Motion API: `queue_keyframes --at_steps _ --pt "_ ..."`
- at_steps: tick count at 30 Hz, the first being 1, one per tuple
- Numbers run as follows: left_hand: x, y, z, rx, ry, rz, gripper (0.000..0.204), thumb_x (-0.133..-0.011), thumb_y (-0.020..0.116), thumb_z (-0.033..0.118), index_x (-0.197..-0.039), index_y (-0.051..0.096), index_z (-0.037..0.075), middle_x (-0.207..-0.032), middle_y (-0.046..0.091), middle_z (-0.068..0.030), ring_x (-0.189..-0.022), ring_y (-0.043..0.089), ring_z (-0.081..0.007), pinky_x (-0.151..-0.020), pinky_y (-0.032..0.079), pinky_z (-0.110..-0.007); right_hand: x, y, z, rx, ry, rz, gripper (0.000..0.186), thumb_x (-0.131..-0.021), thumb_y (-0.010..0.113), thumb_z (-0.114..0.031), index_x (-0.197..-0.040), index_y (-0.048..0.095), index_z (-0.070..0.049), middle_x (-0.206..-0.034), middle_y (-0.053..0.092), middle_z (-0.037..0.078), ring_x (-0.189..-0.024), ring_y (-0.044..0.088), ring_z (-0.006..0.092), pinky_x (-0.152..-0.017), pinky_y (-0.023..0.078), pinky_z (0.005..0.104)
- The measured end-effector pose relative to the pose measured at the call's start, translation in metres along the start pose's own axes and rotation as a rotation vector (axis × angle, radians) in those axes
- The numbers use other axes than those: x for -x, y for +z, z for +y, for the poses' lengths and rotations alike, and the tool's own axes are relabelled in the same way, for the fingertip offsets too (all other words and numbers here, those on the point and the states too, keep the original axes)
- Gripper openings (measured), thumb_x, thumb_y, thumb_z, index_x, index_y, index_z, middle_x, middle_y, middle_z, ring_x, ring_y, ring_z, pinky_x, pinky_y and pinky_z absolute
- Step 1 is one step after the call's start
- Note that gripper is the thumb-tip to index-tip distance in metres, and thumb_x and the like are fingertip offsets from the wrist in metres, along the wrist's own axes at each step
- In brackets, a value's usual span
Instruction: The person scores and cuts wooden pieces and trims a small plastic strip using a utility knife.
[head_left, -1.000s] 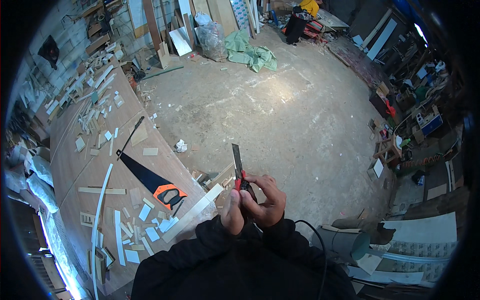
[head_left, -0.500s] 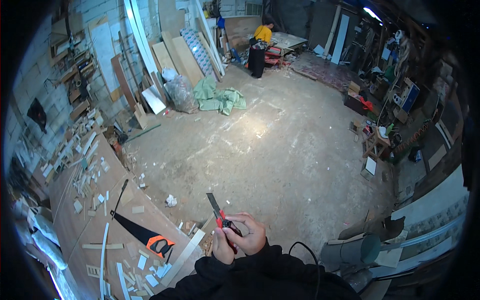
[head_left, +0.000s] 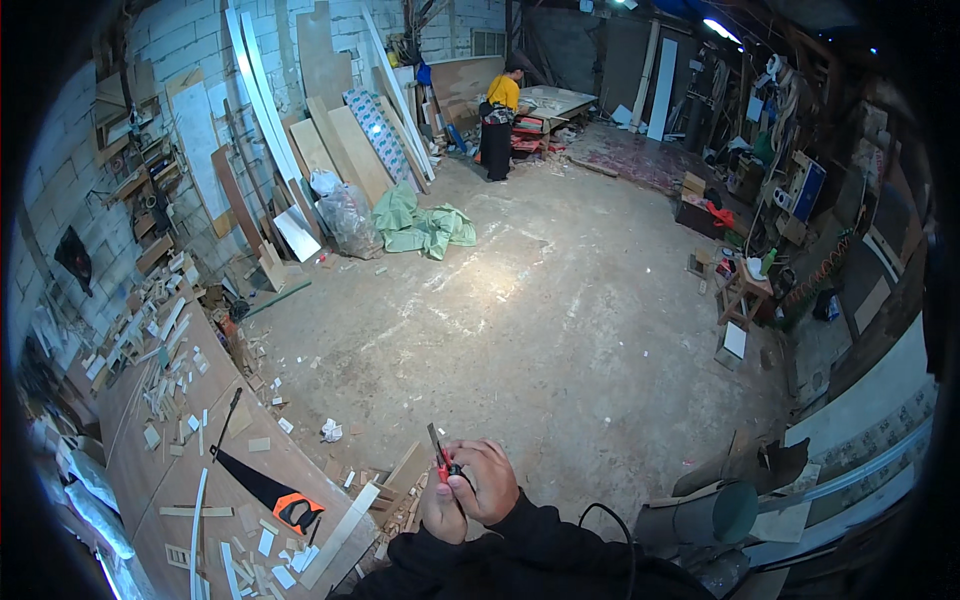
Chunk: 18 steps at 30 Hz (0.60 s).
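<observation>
Low in the middle of the view, both hands meet around a utility knife (head_left: 442, 458) with a red and black body and a dark blade pointing up and slightly left. My left hand (head_left: 443, 514) pinches the body from the lower left, its thumb raised along it. From the right, my right hand (head_left: 489, 482) curls its fingers behind the knife and presses its thumb against it. Between them, most of the handle is hidden. The blade touches nothing.
A workbench (head_left: 180, 440) at left bears a handsaw (head_left: 262, 488) and wood scraps. Boards (head_left: 355, 160) lean on the far wall beside a green sheet (head_left: 425, 225). A person (head_left: 500, 115) stands at a far table. At lower right lies a cylindrical container (head_left: 690, 518).
The view has tilted up slightly, showing more of the far room. The knife looks shorter and more upright, with less blade visible. Both hands still hold it.
</observation>
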<state>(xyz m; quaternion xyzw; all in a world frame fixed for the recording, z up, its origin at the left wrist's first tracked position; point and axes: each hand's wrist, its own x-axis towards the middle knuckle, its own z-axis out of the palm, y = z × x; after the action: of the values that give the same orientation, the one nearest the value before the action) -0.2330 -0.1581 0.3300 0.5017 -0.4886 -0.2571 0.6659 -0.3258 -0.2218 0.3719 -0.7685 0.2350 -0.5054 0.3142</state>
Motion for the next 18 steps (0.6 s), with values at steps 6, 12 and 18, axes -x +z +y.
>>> queue_keyframes --at_steps 6,12,18 --pt "0.0 0.016 0.011 -0.069 -0.026 -0.139 0.064 -0.101 0.03 0.055 -0.114 0.053 -0.004 -0.093 0.058 -0.0133 -0.085 0.06 -0.0272 -0.074 0.046 -0.036 0.006 -0.022 0.02 0.034 -0.095 -0.008 0.026 -0.093 0.054 -0.027 -0.089 0.058 -0.001 -0.097 0.064 0.017 -0.094 0.061 0.0346 -0.086 0.044 0.0434" --pt "0.004 0.015 -0.025 -0.179 0.049 -0.071 0.06 -0.102 0.035 0.05 -0.129 0.05 -0.002 -0.11 0.061 -0.0226 -0.099 0.064 -0.0378 -0.081 0.05 -0.039 0.024 -0.007 0.028 -0.194 0.148 -0.032 0.034 -0.099 0.044 -0.03 -0.09 0.057 0.0 -0.092 0.06 0.017 -0.087 0.058 0.0319 -0.082 0.045 0.0378" --pt "0.008 0.005 -0.005 -0.063 -0.2 -0.105 0.055 -0.104 0.037 0.044 -0.138 0.046 0.002 -0.098 0.065 -0.0157 -0.084 0.066 -0.0276 -0.079 0.052 -0.035 0.05 -0.004 0.053 -0.383 0.456 -0.178 0.032 -0.102 0.045 -0.031 -0.104 0.054 -0.001 -0.094 0.057 0.01 -0.09 0.057 0.0192 -0.079 0.046 0.0318"
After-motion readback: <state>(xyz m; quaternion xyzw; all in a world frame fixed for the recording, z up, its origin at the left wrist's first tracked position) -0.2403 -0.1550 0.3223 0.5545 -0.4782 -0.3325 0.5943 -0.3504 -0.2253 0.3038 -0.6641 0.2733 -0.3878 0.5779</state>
